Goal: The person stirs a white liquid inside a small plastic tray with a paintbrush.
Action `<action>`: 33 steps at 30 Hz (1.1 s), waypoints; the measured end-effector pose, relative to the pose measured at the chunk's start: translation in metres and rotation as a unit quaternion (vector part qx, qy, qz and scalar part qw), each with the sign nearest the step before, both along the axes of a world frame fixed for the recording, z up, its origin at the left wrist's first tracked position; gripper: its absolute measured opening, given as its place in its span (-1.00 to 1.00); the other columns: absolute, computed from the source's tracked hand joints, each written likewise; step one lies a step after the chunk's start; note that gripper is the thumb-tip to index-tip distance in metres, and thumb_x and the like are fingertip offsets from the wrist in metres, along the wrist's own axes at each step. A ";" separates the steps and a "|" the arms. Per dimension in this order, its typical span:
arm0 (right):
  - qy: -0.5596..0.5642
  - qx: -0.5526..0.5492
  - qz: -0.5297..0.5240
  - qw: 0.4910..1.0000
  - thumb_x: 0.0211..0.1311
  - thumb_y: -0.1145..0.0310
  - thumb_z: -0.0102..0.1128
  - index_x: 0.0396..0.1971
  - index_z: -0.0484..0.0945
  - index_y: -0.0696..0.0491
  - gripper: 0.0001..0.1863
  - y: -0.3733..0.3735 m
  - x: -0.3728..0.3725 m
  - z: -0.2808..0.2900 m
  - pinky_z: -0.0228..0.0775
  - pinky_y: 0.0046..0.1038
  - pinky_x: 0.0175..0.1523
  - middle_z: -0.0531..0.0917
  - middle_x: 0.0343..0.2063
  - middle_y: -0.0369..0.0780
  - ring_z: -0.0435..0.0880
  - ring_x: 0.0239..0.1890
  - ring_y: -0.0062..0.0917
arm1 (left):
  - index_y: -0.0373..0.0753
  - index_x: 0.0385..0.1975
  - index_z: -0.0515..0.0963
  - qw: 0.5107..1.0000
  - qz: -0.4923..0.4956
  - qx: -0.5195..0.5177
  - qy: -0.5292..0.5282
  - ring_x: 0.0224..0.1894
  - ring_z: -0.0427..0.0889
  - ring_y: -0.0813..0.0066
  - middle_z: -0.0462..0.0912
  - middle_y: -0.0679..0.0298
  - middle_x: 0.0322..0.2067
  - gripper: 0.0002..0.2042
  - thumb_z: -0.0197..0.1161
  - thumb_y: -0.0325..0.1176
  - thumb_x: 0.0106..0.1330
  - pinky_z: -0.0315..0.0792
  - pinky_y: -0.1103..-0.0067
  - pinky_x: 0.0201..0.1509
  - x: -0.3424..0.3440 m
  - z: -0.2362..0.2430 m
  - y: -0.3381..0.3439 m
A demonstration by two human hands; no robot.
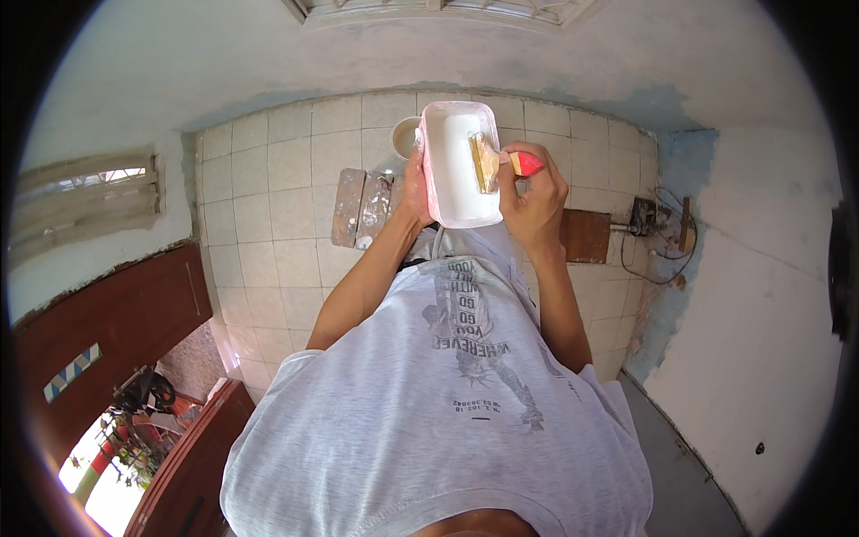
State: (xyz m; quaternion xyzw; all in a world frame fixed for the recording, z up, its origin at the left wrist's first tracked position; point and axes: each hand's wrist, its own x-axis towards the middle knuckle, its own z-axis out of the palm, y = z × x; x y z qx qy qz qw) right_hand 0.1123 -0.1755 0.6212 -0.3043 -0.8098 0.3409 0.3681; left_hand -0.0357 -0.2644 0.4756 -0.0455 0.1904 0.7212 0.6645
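Observation:
My left hand (416, 186) grips the left side of a rectangular plastic tub (427, 170), pinkish outside, with white paint (455, 174) inside. The tub is held up in front of my body. A paintbrush (484, 163) with a red-tipped handle is pinched in my right hand (540, 195) at the tub's right side. Its bristles, yellowish and coated with paint, lie over the white paint inside the tub. My right fingers curl around the handle, whose red end sticks out to the right.
Below on the tiled floor (295, 215) stand a round bucket (405, 136) and a paint-splashed wooden stool (351, 208). A brown board (586, 236) lies to the right, near a box with loose cables (646, 217). Brown doors (116, 313) stand at the left; patchy walls (743, 295) surround.

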 end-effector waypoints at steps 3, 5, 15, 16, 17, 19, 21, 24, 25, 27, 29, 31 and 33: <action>0.000 -0.035 -0.003 0.999 0.34 0.57 0.31 -0.21 0.61 0.17 -0.92 0.000 0.005 -0.012 0.56 -0.36 -0.27 0.69 -0.33 -0.12 0.72 -0.41 -0.33 | -0.23 0.48 0.34 1.000 0.001 0.011 -0.002 0.30 0.64 0.11 0.56 0.02 0.33 -0.26 -0.19 0.28 0.60 0.55 0.14 0.41 0.000 0.004 0.000; 0.004 -0.033 -0.002 0.999 0.34 0.57 0.32 -0.22 0.62 0.17 -0.92 -0.001 0.007 -0.015 0.56 -0.38 -0.28 0.69 -0.33 -0.12 0.72 -0.42 -0.36 | -0.23 0.47 0.35 1.000 0.010 0.017 0.012 0.29 0.65 0.11 0.57 0.02 0.32 -0.27 -0.21 0.28 0.61 0.56 0.14 0.41 0.001 0.005 0.000; 0.076 -0.205 0.013 0.976 0.47 0.57 0.23 -0.19 0.62 0.27 -0.93 -0.014 0.009 -0.019 0.61 -0.53 -0.34 0.71 -0.31 -0.18 0.80 -0.41 -0.56 | -0.23 0.45 0.37 1.000 0.003 0.027 -0.014 0.25 0.67 0.10 0.61 0.04 0.26 -0.26 -0.21 0.30 0.61 0.58 0.15 0.37 0.003 -0.002 0.002; 0.098 -0.233 0.019 0.967 0.49 0.57 0.21 -0.18 0.61 0.28 -0.93 -0.014 0.009 -0.021 0.61 -0.53 -0.33 0.71 -0.29 -0.19 0.80 -0.40 -0.57 | -0.22 0.45 0.37 1.000 0.002 0.026 -0.015 0.24 0.67 0.10 0.62 0.04 0.25 -0.26 -0.20 0.30 0.61 0.58 0.15 0.37 0.003 -0.003 0.003; 0.098 -0.234 0.019 0.967 0.49 0.57 0.21 -0.18 0.61 0.28 -0.93 -0.015 0.008 -0.021 0.61 -0.53 -0.33 0.71 -0.29 -0.19 0.80 -0.40 -0.57 | -0.22 0.45 0.37 1.000 0.002 0.025 -0.017 0.24 0.68 0.10 0.62 0.04 0.25 -0.26 -0.20 0.30 0.61 0.59 0.16 0.36 0.003 -0.005 0.004; 0.116 -0.275 0.027 0.954 0.52 0.57 0.18 -0.15 0.60 0.30 -0.91 -0.019 0.007 -0.021 0.61 -0.55 -0.30 0.70 -0.26 -0.20 0.78 -0.39 -0.59 | -0.19 0.49 0.32 1.000 -0.002 0.020 -0.006 0.28 0.64 0.07 0.57 0.01 0.31 -0.21 -0.21 0.36 0.56 0.57 0.15 0.37 0.002 -0.009 0.006; 0.117 -0.277 0.030 0.953 0.56 0.52 0.18 -0.11 0.59 0.28 -0.88 -0.021 0.007 -0.020 0.57 -0.57 -0.27 0.69 -0.26 -0.22 0.74 -0.39 -0.62 | -0.16 0.53 0.28 1.000 -0.007 0.016 0.005 0.32 0.61 0.03 0.51 -0.01 0.36 -0.16 -0.22 0.42 0.52 0.56 0.14 0.39 0.001 -0.010 0.007; 0.124 -0.283 0.032 0.951 0.59 0.47 0.18 -0.08 0.59 0.27 -0.85 -0.022 0.007 -0.019 0.53 -0.59 -0.25 0.68 -0.27 -0.23 0.70 -0.40 -0.65 | -0.16 0.53 0.28 1.000 0.000 0.009 0.024 0.32 0.61 0.01 0.51 -0.02 0.37 -0.14 -0.24 0.44 0.52 0.55 0.13 0.40 0.002 -0.007 0.009; 0.131 -0.287 0.031 0.949 0.59 0.46 0.18 -0.07 0.59 0.26 -0.85 -0.022 0.007 -0.018 0.53 -0.59 -0.25 0.68 -0.27 -0.23 0.70 -0.41 -0.65 | -0.19 0.49 0.32 1.000 0.006 0.013 0.010 0.27 0.65 0.05 0.56 0.00 0.31 -0.19 -0.22 0.39 0.55 0.57 0.15 0.37 0.002 -0.006 0.010; 0.136 -0.294 0.024 0.946 0.57 0.49 0.19 -0.09 0.59 0.27 -0.87 -0.022 0.008 -0.018 0.55 -0.59 -0.27 0.69 -0.27 -0.22 0.73 -0.40 -0.63 | -0.22 0.45 0.37 1.000 0.012 0.018 -0.004 0.22 0.68 0.09 0.62 0.02 0.25 -0.24 -0.20 0.33 0.59 0.60 0.16 0.34 0.001 -0.003 0.008; 0.140 -0.302 0.017 0.943 0.55 0.52 0.19 -0.11 0.60 0.28 -0.88 -0.020 0.011 -0.017 0.56 -0.58 -0.29 0.70 -0.27 -0.21 0.75 -0.40 -0.61 | -0.23 0.44 0.37 0.999 0.002 0.027 -0.018 0.21 0.69 0.10 0.62 0.02 0.24 -0.23 -0.19 0.33 0.59 0.60 0.17 0.34 0.000 -0.003 0.007; 0.148 -0.303 0.010 0.941 0.57 0.47 0.20 -0.09 0.60 0.26 -0.86 -0.016 0.013 -0.016 0.53 -0.59 -0.30 0.70 -0.30 -0.21 0.75 -0.41 -0.62 | -0.24 0.44 0.38 1.000 0.004 0.020 -0.005 0.21 0.70 0.11 0.63 0.02 0.24 -0.23 -0.18 0.34 0.58 0.60 0.17 0.34 -0.001 -0.006 0.005; 0.149 -0.302 0.011 0.941 0.58 0.46 0.20 -0.08 0.60 0.26 -0.85 -0.013 0.014 -0.014 0.53 -0.59 -0.31 0.70 -0.30 -0.21 0.75 -0.42 -0.62 | -0.25 0.43 0.38 1.000 0.006 0.013 0.007 0.21 0.70 0.11 0.63 0.02 0.23 -0.22 -0.18 0.34 0.57 0.60 0.17 0.34 -0.001 -0.008 0.004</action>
